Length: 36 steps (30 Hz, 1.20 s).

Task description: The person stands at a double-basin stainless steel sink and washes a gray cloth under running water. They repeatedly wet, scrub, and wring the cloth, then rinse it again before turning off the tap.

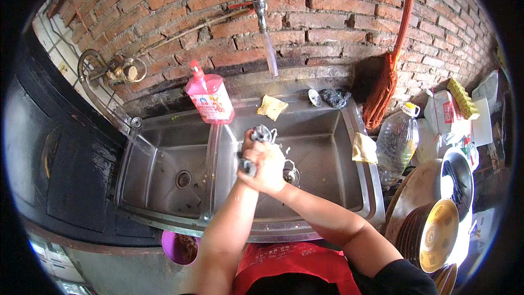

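My left hand (248, 141) and my right hand (269, 172) are clasped together over the larger basin of a stainless-steel double sink (323, 180). Squeezed between them is a grey, wet-looking cloth (260, 133). One bunched end sticks out past the fingers, and another pokes out on the left near the wrist. Whitish liquid (286, 149) spills from the cloth on the right side. Parts of the fingers overlap, so the left hand is partly hidden. Below them, a drain (290, 173) shows in the basin floor.
A pink pump bottle (211, 100) stands behind the divider. A yellowish sponge (272, 106) and a steel-wool pad (335, 97) lie on the back ledge. A clear hose (269, 55) hangs above. On the right are a folded cloth (364, 148), a plastic jug (397, 141) and stacked bowls (438, 235).
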{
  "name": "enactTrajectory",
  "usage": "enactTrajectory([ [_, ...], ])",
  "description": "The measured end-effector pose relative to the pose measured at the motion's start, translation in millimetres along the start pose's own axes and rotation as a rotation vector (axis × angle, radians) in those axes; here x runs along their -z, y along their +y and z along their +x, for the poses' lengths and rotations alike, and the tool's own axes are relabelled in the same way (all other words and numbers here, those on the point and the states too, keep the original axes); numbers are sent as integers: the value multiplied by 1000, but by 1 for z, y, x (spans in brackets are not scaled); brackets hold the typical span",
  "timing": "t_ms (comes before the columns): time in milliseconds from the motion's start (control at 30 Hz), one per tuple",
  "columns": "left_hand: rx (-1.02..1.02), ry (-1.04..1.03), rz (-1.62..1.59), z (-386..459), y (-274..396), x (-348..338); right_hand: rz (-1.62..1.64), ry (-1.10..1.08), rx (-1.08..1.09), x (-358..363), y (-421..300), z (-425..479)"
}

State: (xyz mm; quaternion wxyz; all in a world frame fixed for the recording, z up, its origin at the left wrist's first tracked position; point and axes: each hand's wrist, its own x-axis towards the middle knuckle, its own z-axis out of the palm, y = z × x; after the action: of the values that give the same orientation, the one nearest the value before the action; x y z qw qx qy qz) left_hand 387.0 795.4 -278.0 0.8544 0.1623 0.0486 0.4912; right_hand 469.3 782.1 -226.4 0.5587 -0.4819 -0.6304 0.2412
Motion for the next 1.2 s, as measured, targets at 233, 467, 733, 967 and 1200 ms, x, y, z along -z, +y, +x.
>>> enactTrajectory([
  [233,-234,68,125,7,-2,3,-126,-71,76,-5,1,7],
  [467,-123,791,397,1,-11,-48,413,10,-577,-3,56,41],
  [733,-309,509,213,-2,26,-13,1001,3,-311,20,11,27],
  [967,-188,692,313,14,-4,-41,-107,113,-9,-2,22,30],
  [1200,-79,-10,252,3,35,-6,-99,-211,252,-2,-24,8],
])
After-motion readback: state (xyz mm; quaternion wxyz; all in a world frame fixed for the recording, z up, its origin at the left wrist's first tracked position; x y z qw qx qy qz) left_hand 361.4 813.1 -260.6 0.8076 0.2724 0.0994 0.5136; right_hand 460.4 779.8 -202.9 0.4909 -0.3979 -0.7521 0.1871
